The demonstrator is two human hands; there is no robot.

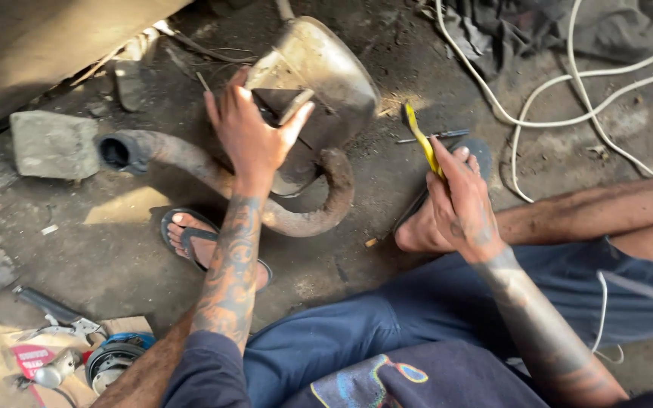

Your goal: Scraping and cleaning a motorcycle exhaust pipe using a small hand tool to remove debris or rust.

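The person sits on the dirty concrete floor [115, 257], both feet in sandals. The left hand [251, 132] grasps a small flat grey metal plate [285, 104], pressing it against the dented grey metal muffler [326, 68] — the muffler lies on the floor ahead, its rusty curved pipe [190, 162] bending round toward the left foot [190, 234]. The right hand [459, 200] is clenched on a yellow-handled tool [421, 136], held above the right foot. White cable [561, 113] loops nearby; 1 grey stone block [51, 143] sits left.
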